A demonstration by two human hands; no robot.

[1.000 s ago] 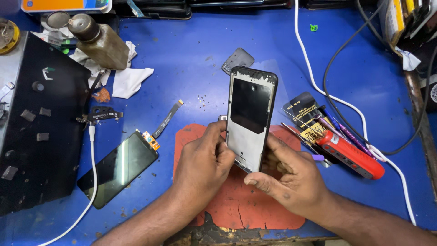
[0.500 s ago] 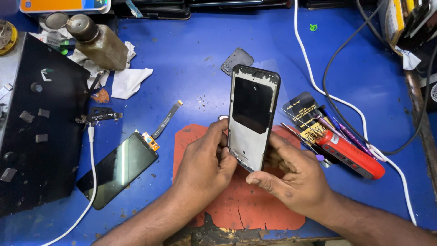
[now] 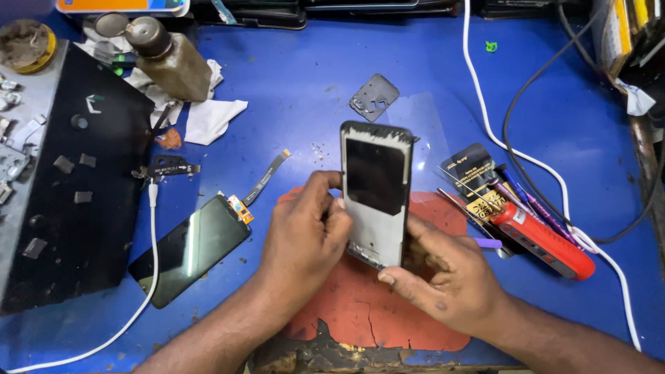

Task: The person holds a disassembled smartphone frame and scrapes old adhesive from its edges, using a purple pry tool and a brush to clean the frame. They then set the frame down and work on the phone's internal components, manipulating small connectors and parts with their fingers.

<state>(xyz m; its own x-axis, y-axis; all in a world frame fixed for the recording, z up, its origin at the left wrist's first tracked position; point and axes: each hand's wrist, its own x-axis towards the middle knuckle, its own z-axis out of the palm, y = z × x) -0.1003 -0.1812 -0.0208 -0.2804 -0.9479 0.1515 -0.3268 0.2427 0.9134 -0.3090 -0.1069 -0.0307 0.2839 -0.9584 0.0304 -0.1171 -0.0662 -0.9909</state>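
We have the phone frame [image 3: 375, 194] upright-ish over the worn red mat [image 3: 360, 305], near centre of the blue counter [image 3: 291, 90]. Left hand [image 3: 305, 239] grips its left edge, fingers curled narrow around the side with the thumb on the front; right hand [image 3: 443, 277] cups the lower right edge from behind, fingers closed on it. Frame's dark inner panel faces us, bottom end seated in our palms. Detached screen [image 3: 190, 249] with flex cable lies flat to the left, just beside a white cable [image 3: 154, 228]. Red tool [image 3: 540, 241] and tweezers sit right of the frame. Small metal shield plate [image 3: 375, 97] lies farther back. Brown bottle [image 3: 170, 59] far left, on white tissue.
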